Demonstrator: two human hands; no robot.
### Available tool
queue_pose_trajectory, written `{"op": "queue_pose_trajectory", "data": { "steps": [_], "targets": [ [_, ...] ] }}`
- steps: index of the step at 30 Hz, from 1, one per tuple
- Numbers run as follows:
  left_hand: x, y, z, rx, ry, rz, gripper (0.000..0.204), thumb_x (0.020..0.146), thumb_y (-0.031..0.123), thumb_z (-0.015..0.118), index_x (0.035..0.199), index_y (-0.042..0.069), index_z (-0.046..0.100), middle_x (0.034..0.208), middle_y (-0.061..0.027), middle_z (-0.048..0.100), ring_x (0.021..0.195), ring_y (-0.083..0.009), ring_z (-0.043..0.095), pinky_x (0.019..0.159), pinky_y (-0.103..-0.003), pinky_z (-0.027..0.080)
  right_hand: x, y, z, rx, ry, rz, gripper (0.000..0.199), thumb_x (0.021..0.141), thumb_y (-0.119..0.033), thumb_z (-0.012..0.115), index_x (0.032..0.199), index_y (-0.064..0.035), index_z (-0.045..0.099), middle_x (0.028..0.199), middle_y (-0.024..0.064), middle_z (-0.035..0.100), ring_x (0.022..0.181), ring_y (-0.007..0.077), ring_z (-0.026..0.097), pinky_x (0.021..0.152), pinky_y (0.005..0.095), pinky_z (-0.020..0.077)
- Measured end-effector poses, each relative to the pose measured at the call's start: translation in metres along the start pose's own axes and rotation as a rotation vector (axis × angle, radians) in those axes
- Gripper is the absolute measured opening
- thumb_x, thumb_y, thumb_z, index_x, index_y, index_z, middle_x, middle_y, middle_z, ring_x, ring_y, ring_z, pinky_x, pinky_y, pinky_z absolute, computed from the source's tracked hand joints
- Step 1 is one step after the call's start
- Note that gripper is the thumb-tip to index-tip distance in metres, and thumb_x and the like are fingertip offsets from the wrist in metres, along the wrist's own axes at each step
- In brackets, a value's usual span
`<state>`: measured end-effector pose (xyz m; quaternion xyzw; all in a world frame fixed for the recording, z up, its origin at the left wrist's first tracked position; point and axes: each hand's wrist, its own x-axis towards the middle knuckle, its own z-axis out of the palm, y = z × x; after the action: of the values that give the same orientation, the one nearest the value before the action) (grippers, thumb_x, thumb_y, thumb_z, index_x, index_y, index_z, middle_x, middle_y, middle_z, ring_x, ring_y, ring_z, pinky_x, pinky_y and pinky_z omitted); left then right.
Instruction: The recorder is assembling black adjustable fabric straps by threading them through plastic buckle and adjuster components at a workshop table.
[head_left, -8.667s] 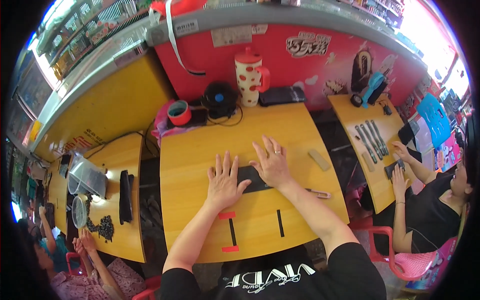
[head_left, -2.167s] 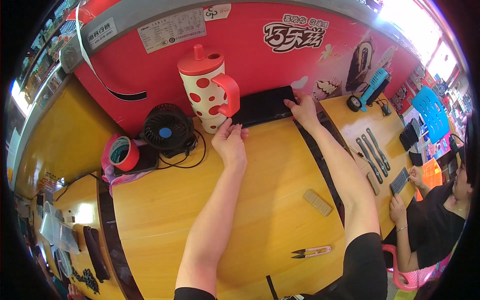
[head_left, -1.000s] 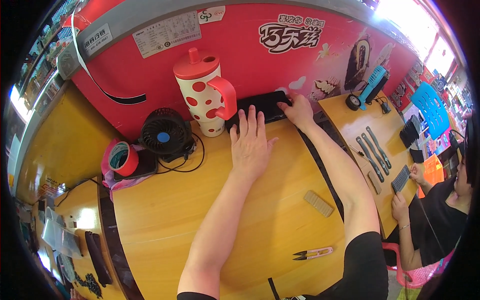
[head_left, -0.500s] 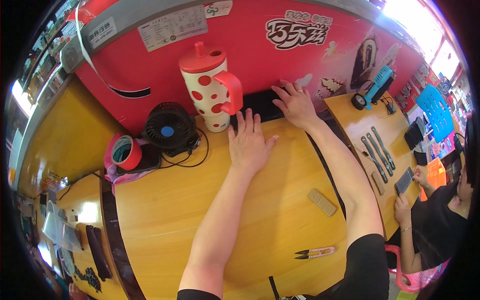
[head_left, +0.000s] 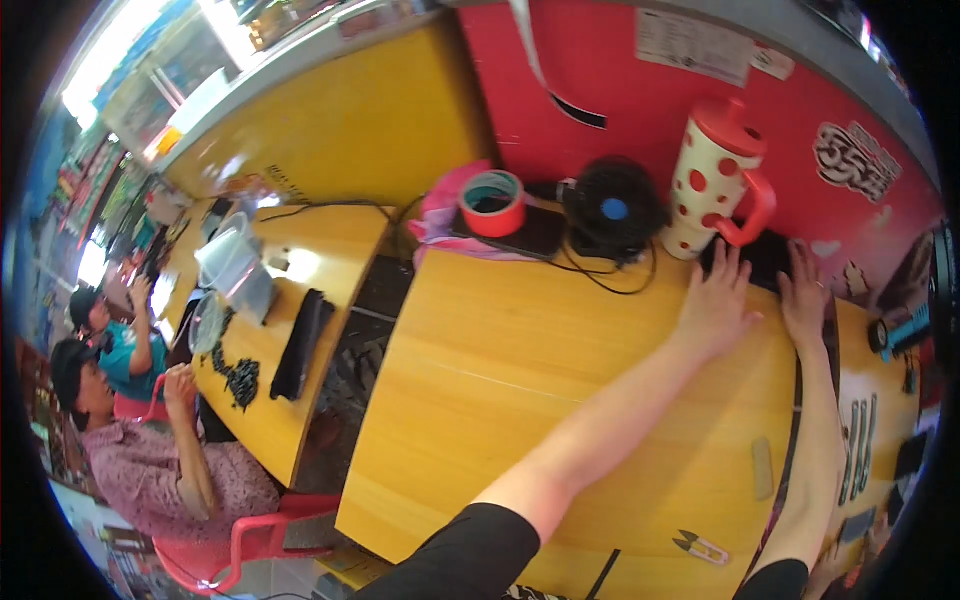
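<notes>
My left hand (head_left: 716,308) lies flat with its fingers spread at the back of the wooden table (head_left: 560,370). Its fingertips touch the near edge of a flat black piece (head_left: 762,258), whose kind I cannot make out. On that piece's right end rests my right hand (head_left: 803,295), fingers stretched out. Neither hand holds anything. Just behind my left fingers stands a cream tumbler with red dots (head_left: 697,190), a red lid and a red handle. Thread snips (head_left: 703,548) and a small tan ribbed block (head_left: 763,468) lie nearer to me, left of my right forearm.
A black fan (head_left: 617,208) with a cable stands left of the tumbler, beside a red tape roll (head_left: 493,204) on a dark flat object. A left table (head_left: 345,250) holds a plastic box (head_left: 235,270) and small black pieces (head_left: 240,382). Two people sit beyond it.
My view has swung left, so the left table and the people there show more. Both hands stay flat at the black piece by the tumbler, with little visible movement.
</notes>
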<state>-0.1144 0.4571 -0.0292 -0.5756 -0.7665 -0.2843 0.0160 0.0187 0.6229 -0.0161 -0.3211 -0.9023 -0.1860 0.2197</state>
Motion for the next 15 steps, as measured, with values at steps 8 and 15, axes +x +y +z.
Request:
{"op": "queue_pose_trajectory", "data": {
  "steps": [8, 15],
  "targets": [
    [-0.003, 0.003, -0.015, -0.197, 0.113, -0.010, 0.081, 0.083, 0.041, 0.063, 0.139, -0.007, 0.031, 0.148, -0.0275, 0.021, 0.142, -0.0384, 0.012, 0.108, -0.055, 0.024, -0.130, -0.107, -0.149, 1.189, -0.273, 0.155, 0.031, 0.090, -0.006, 0.052, 0.120, 0.0031, 0.052, 0.117, 0.0148, 0.058, 0.111, 0.0252, 0.055, 0.097, 0.0345, 0.0415],
    [-0.005, -0.008, -0.006, -0.249, 0.224, 0.059, 0.062, 0.084, 0.035, 0.062, 0.127, -0.007, 0.046, 0.143, -0.0253, 0.032, 0.139, -0.0405, 0.020, 0.107, -0.055, 0.026, -0.186, -0.151, -0.166, 1.296, -0.444, 0.030, 0.039, 0.084, 0.000, 0.056, 0.122, 0.0008, 0.049, 0.114, 0.0156, 0.055, 0.106, 0.0279, 0.055, 0.093, 0.0369, 0.0438]
  ]
}}
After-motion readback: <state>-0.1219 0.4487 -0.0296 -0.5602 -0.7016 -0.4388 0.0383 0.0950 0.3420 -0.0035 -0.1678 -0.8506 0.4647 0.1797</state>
